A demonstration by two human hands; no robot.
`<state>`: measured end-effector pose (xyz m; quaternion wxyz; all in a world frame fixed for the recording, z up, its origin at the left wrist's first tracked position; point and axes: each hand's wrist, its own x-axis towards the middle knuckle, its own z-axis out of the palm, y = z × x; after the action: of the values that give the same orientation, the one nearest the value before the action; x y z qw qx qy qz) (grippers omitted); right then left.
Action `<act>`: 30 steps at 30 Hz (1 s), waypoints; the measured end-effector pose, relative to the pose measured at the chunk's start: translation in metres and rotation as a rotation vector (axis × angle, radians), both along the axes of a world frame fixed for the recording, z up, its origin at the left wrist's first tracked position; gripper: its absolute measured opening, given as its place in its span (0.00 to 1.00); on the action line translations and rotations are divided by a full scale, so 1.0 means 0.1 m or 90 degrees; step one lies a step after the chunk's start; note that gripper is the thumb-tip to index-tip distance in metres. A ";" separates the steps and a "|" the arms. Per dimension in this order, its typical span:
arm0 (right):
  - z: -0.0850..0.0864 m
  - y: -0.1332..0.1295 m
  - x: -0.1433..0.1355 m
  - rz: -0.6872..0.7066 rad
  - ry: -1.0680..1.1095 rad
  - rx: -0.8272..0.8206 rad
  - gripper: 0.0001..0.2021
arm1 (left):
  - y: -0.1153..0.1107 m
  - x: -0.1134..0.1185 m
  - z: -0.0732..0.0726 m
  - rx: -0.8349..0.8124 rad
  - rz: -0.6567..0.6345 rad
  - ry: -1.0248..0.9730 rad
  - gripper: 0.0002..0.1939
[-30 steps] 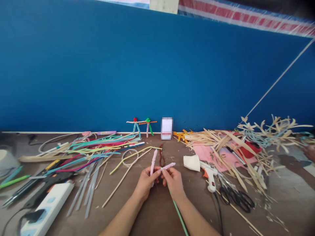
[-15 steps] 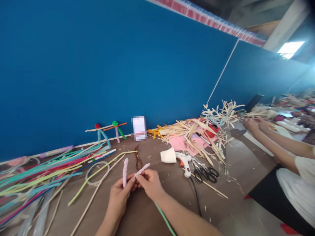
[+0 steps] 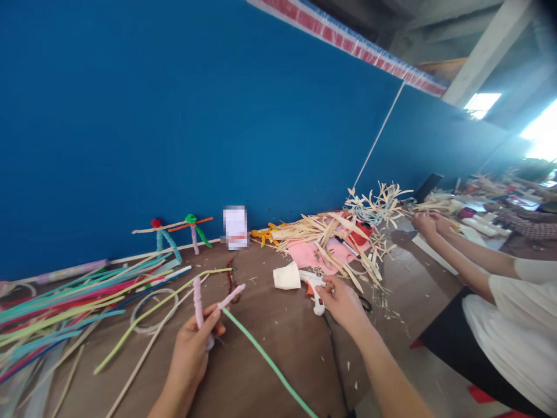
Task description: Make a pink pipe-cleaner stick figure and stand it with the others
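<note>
My left hand point(image 3: 198, 337) pinches a lilac pipe-cleaner piece point(image 3: 198, 303) whose two arms point up in a V. A long mint-green pipe cleaner point(image 3: 265, 357) runs from it toward the bottom edge. My right hand point(image 3: 342, 299) is at the white glue gun point(image 3: 319, 305), its fingers over the body near the orange trigger; whether they grip it is unclear. The gun's nose sits in a white cup-like piece point(image 3: 287, 276). Black-handled scissors point(image 3: 366, 303) are mostly hidden behind my right hand. A brown bead string point(image 3: 231, 277) lies behind the lilac piece.
Coloured pipe cleaners point(image 3: 87, 302) and a clear ring point(image 3: 154, 310) lie at left. Two stick figures point(image 3: 191, 232) stand by the blue wall point(image 3: 174, 116). Wood shavings point(image 3: 322, 232) cover pink sheets point(image 3: 304, 252). Another person's hands point(image 3: 429, 223) work at right. A cord trails forward.
My right hand has let go of the lilac piece and moved right to the glue gun. My left hand still holds the piece, slightly further left in view. The green pipe cleaner shows more fully.
</note>
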<state>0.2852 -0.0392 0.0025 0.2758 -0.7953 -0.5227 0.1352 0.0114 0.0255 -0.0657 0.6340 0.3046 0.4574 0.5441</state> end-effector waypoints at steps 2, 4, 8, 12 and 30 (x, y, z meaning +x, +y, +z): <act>-0.21 0.05 0.16 -0.043 -0.035 -0.051 0.20 | -0.01 0.01 -0.01 0.007 -0.033 0.007 0.19; -0.38 0.11 0.17 -0.067 -0.062 -0.062 0.24 | -0.03 0.01 -0.02 0.021 -0.051 0.008 0.18; -0.49 0.16 0.04 -0.073 -0.126 -0.066 0.28 | -0.07 0.02 0.02 0.041 -0.044 0.009 0.17; -0.43 0.18 0.06 -0.082 -0.074 -0.014 0.27 | -0.09 0.01 0.07 0.038 -0.063 0.004 0.17; 0.16 -0.15 0.00 -0.080 0.474 0.474 0.26 | -0.08 0.03 0.00 0.057 -0.062 0.012 0.15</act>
<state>0.2856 -0.0543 0.0187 0.7138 -0.5715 -0.3534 0.1972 0.0143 0.0175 -0.0652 0.6410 0.3598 0.4231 0.5297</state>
